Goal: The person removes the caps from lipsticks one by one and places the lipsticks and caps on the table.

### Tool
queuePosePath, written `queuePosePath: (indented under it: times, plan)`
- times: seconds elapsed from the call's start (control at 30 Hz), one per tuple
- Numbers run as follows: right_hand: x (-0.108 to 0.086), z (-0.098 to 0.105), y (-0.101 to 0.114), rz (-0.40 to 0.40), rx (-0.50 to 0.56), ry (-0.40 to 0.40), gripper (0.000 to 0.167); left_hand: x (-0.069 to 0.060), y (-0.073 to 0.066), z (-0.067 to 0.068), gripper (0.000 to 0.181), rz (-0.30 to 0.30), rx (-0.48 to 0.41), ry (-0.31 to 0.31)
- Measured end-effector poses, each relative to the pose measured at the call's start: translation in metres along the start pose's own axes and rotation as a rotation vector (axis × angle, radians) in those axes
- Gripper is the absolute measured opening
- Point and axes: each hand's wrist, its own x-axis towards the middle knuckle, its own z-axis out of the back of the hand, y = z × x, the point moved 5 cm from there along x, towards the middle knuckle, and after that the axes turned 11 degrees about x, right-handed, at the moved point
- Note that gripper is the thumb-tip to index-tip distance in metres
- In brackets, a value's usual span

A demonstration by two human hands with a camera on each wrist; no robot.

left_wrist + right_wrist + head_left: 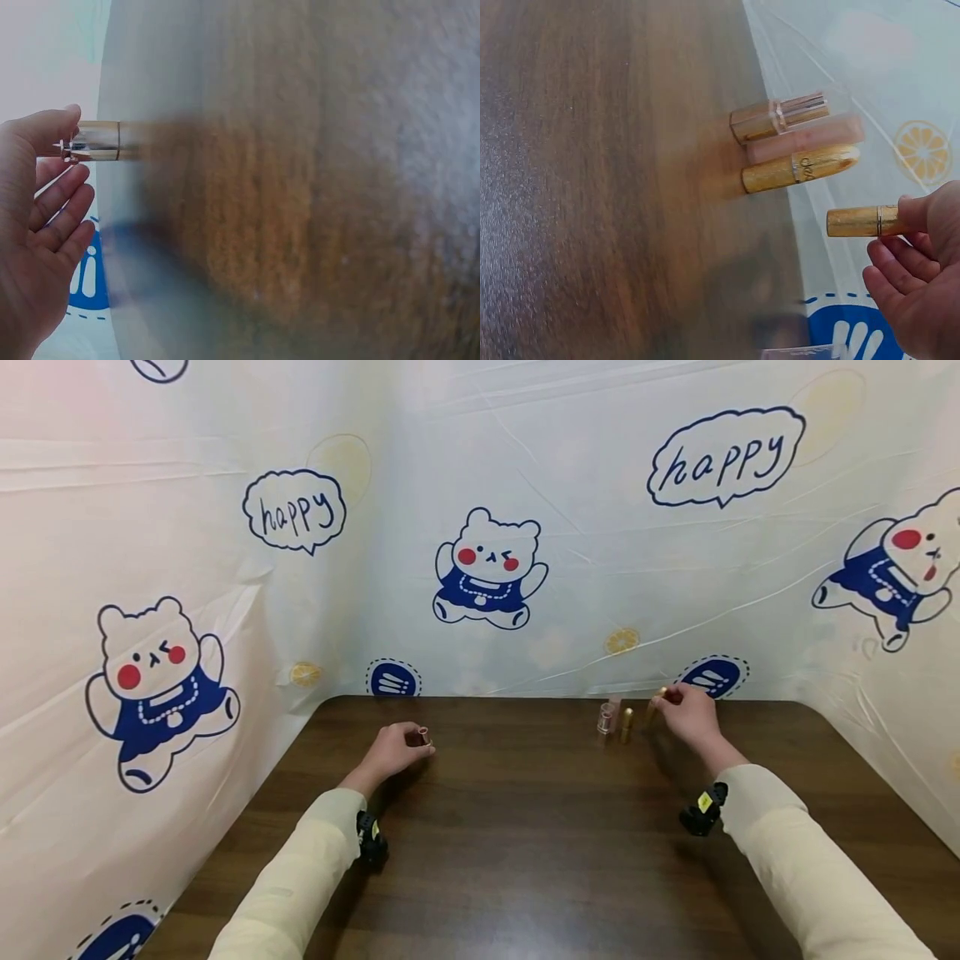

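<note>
My left hand point(390, 750), at the left of the table, pinches a short shiny rose-gold lipstick tube point(97, 141) by its upper end between thumb and index finger; the other fingers are spread loosely in the left wrist view. Far right, my right hand point(692, 714) pinches the top of a gold lipstick point(853, 222). Beside it stand three upright tubes: a gold bullet-shaped lipstick point(772, 174), a pale pink tube point(802, 140) and a rose-gold lipstick with a clear cap point(754, 124). Whether the held gold lipstick touches the table is unclear.
The brown wooden table point(510, 843) ends at a pale printed curtain point(585, 568) behind and at both sides. The standing tubes are close to the back edge. Dark cameras are strapped at both wrists, under cream sleeves point(787, 852).
</note>
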Motion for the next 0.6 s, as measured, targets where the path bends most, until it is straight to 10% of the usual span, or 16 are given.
queuePosePath:
  times: [0.6]
  plan:
    - [-0.017,0.012,0.021,-0.031,0.084,0.015,0.039,0.004,-0.016,0.016,0.043,-0.018,-0.051,-0.063]
